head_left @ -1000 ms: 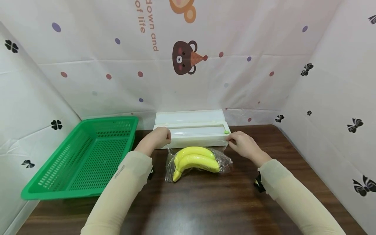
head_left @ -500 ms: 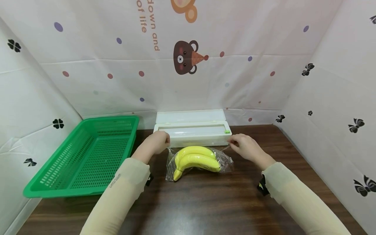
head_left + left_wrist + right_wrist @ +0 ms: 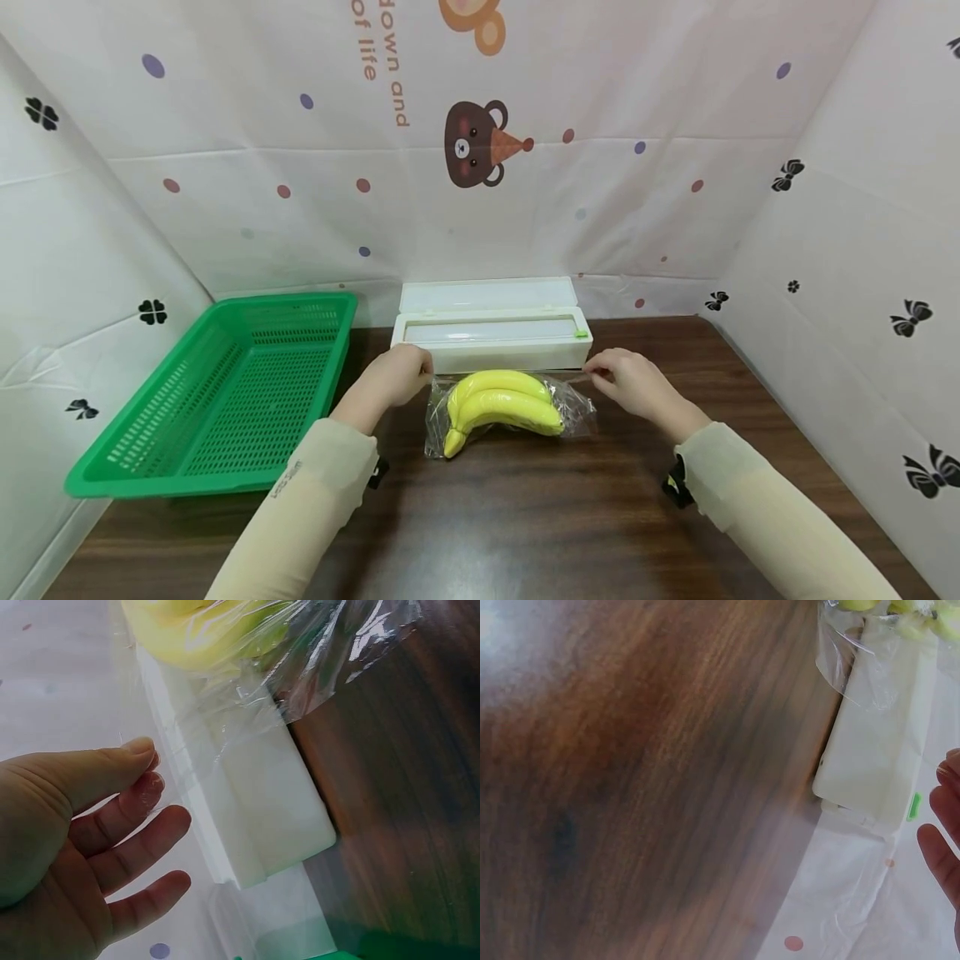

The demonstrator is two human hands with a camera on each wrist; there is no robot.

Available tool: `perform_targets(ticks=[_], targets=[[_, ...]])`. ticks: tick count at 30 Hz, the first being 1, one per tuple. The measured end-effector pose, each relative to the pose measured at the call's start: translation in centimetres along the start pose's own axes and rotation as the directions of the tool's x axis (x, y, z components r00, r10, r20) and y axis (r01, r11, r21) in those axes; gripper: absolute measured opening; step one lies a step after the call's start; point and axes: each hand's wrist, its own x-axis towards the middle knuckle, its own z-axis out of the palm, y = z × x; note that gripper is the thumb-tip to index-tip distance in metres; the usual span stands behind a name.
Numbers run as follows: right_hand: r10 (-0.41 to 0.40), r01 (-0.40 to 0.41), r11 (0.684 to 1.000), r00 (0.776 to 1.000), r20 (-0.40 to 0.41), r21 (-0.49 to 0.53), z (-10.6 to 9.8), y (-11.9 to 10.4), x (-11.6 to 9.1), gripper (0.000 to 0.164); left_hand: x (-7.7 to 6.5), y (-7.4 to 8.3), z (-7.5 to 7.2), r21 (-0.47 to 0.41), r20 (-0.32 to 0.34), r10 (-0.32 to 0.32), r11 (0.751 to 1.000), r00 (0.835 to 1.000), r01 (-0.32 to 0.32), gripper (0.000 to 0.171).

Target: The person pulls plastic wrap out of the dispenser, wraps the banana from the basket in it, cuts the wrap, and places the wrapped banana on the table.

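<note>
A bunch of yellow bananas (image 3: 498, 408) lies on clear cling film (image 3: 579, 415), its film spreading out at both ends. My left hand (image 3: 396, 375) pinches the film's far edge at the left, thumb against forefinger; in the left wrist view the other fingers of that hand (image 3: 97, 832) are spread. On the right, my right hand (image 3: 632, 385) pinches the same edge, so a line of film runs between both hands behind the bananas. Just beyond stands a white cling film box (image 3: 510, 360), its lid (image 3: 487, 294) raised at the back and a green slider (image 3: 581, 333) at its right end.
A green plastic basket (image 3: 345, 333) with slotted sides stands at the left of the brown wooden table (image 3: 480, 533). Behind the box rises a white patterned sheet (image 3: 600, 217), and more of it lines both sides.
Both hands have drawn back from the box, toward the person. The film edge between them has come away from the box front. Relative to the box, the bananas have barely moved.
</note>
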Motion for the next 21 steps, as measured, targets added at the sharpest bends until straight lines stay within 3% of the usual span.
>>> perform_targets(ticks=[15,21], targets=[[-0.024,0.024,0.999,1.0,0.014,-0.025,1.0,-0.1,-0.9,0.012,-0.6,-0.6,1.8,-0.042,-0.068,0.013,0.999,0.998,-0.016,0.017],[-0.022,0.024,0.999,0.999,0.05,-0.033,1.5,-0.2,-1.1,0.012,-0.7,-0.9,2.6,-0.053,-0.061,0.028,0.998,0.998,-0.031,0.015]])
